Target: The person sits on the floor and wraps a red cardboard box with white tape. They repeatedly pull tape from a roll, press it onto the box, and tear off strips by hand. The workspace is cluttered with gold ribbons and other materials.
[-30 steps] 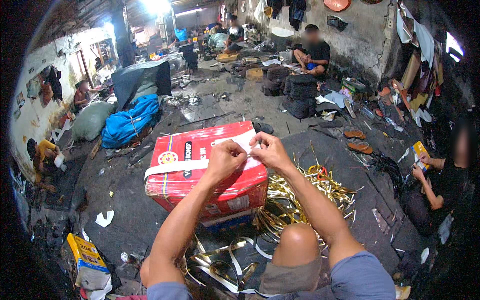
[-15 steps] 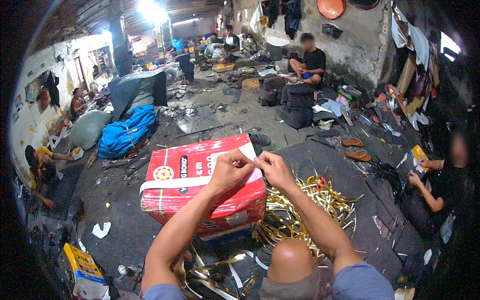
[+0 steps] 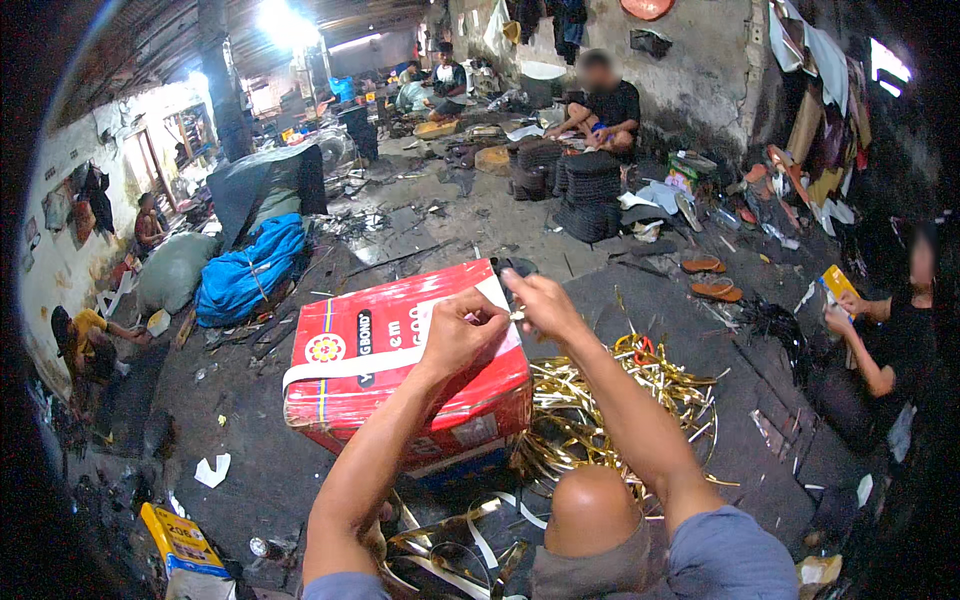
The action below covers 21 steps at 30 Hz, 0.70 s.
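- so, fingers first?
- left hand point(image 3: 462, 330): fingertips brought together, apparently pinching a small pale piece point(image 3: 517, 315). right hand point(image 3: 543, 305): fingers curled just beside it, forefinger raised; cannot tell whether they grip.
- where is the piece, exactly?
- between the two hands, right of the left fingertips, over the right part of the top of the red box point(image 3: 345, 305).
- and the white strip point(image 3: 345, 370)?
- across the box top, long axis left to right, angling slightly away from the person toward the right. left hand is nearer and hides its right end; join with the pale piece unconfirmed.
- farther out?
- gold strips point(image 3: 622, 402), heaped right of the box.
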Available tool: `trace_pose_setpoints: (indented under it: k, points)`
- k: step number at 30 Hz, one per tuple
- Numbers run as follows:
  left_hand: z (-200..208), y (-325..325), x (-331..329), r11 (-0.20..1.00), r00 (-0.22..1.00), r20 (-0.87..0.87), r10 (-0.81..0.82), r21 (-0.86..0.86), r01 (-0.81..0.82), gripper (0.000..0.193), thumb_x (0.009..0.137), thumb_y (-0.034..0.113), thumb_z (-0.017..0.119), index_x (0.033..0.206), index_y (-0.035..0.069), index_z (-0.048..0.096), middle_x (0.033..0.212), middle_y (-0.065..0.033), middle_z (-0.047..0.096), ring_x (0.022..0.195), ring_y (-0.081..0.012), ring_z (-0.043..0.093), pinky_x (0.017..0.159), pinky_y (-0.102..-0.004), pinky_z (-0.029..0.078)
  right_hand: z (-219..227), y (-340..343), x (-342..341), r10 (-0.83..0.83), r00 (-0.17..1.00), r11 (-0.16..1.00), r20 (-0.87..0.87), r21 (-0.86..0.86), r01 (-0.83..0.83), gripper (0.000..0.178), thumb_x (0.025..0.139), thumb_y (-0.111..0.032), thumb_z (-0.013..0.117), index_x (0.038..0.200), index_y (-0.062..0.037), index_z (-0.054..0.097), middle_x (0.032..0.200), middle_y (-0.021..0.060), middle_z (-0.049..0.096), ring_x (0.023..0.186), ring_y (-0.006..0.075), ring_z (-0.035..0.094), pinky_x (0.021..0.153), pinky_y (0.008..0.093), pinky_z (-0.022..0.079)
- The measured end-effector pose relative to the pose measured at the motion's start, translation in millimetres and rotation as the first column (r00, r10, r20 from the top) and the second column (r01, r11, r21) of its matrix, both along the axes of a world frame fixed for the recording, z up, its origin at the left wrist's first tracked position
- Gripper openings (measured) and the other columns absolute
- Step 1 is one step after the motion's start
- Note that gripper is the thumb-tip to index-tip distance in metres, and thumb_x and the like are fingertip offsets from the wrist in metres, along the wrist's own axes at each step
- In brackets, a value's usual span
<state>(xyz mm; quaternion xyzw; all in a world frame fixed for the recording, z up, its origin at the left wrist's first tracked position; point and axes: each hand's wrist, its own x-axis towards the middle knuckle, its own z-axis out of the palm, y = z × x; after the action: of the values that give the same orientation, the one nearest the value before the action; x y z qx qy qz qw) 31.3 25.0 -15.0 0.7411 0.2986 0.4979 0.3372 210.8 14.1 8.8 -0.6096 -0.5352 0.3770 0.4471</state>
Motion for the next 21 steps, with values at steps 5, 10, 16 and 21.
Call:
trace_pose_setpoints:
  k: [5, 10, 16, 21]
  points:
    - [3, -1, -6, 0.99, 0.993, -0.091, 0.078, 0.121, -0.066, 0.009, 0.084, 0.005, 0.074, 0.078, -0.002, 0.071, 0.075, -0.0039, 0.068, 0.067, -0.0098, 0.06, 0.058, -0.0278, 0.047, -26, 33, -10, -0.208, 0.782, 0.916, 0.588, 0.398, -0.055, 0.039, 0.099, -0.031, 0.061, 0.087, 0.0044, 0.073, 0.09, 0.0254, 0.074, 0.079, 0.0419, 0.073, 0.075, 0.0483, 0.057]
    - [4, -3, -9, 0.997, 0.988, -0.135, 0.078, 0.02, -0.076, 0.008, 0.083, 0.008, 0.08, 0.085, 0.001, 0.078, 0.081, -0.0073, 0.075, 0.074, -0.0123, 0.069, 0.069, -0.0287, 0.054, -65, 35, -13, -0.143, 0.982, 0.943, 0.119, 0.318, 0.099, 0.021, 0.088, -0.011, 0.062, 0.083, 0.0073, 0.071, 0.078, 0.0301, 0.069, 0.077, 0.0421, 0.072, 0.071, 0.0491, 0.053]
    - [-8, 9, -7, 0.997, 0.997, -0.064, 0.03, -0.072, -0.034, 0.007, 0.084, 0.009, 0.08, 0.087, 0.003, 0.08, 0.083, -0.0062, 0.075, 0.075, -0.0121, 0.069, 0.07, -0.0287, 0.055, -158, 39, -3, -0.143, 0.984, 0.952, 0.108, 0.287, 0.107, 0.024, 0.092, -0.015, 0.061, 0.084, 0.0067, 0.07, 0.081, 0.0293, 0.068, 0.074, 0.0392, 0.07, 0.068, 0.0505, 0.05]
    - [0, 9, -4, 0.998, 0.995, -0.094, 0.032, -0.047, -0.037, 0.006, 0.084, 0.009, 0.081, 0.086, 0.003, 0.08, 0.083, -0.0044, 0.075, 0.076, -0.0104, 0.069, 0.07, -0.0277, 0.055, -296, 30, 23, -0.147, 0.85, 0.964, 0.505, 0.266, 0.009, 0.026, 0.092, -0.011, 0.052, 0.085, 0.0056, 0.071, 0.081, 0.0286, 0.069, 0.077, 0.0421, 0.07, 0.074, 0.0535, 0.054]
